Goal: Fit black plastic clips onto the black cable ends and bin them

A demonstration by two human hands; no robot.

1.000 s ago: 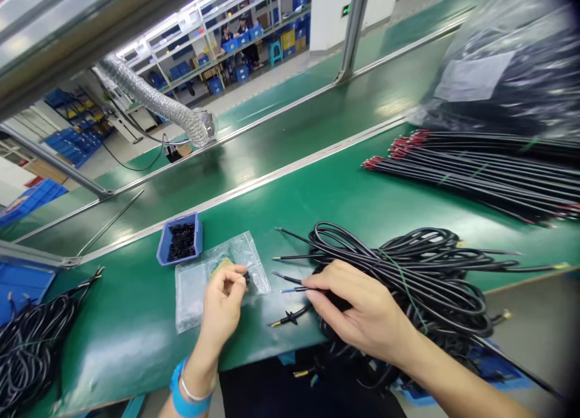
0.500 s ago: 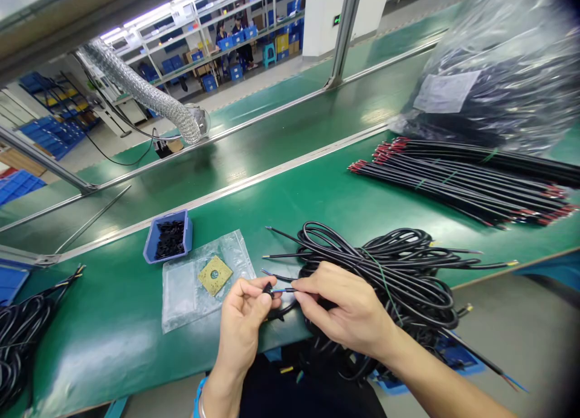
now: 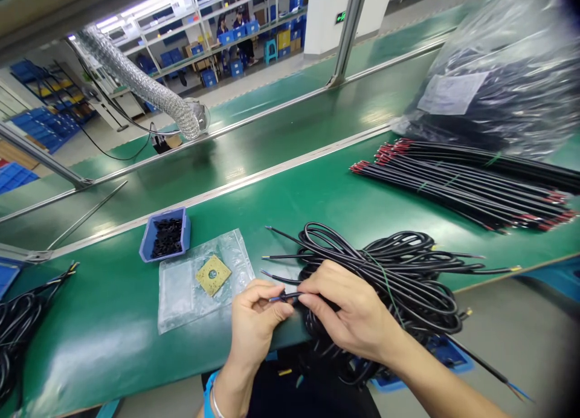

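Observation:
My left hand point(image 3: 258, 318) pinches a small black part point(image 3: 284, 295) between thumb and fingers. Through or along that part runs the end of a black cable, its blue wire tip showing on the left side. My right hand point(image 3: 347, 306) grips the same cable just to the right, thumb against forefinger, and the two hands almost touch. Behind the right hand lies a coiled bundle of black cables point(image 3: 385, 255) tied with green string. A yellowish square pad point(image 3: 214, 275) with a central hole rests on a clear plastic bag point(image 3: 176, 294), left of my left hand.
A blue bin point(image 3: 186, 231) of small black parts stands behind the bag. Short red-tipped black cables point(image 3: 462, 182) lie back right, before a large plastic bag point(image 3: 512, 80). More cables point(image 3: 22, 321) lie far left. A silver hose point(image 3: 149, 89) hangs behind; people sit far off.
My left hand has moved slightly right, closer to my right hand. The black part now sits further along the cable, with the blue tip out on its left.

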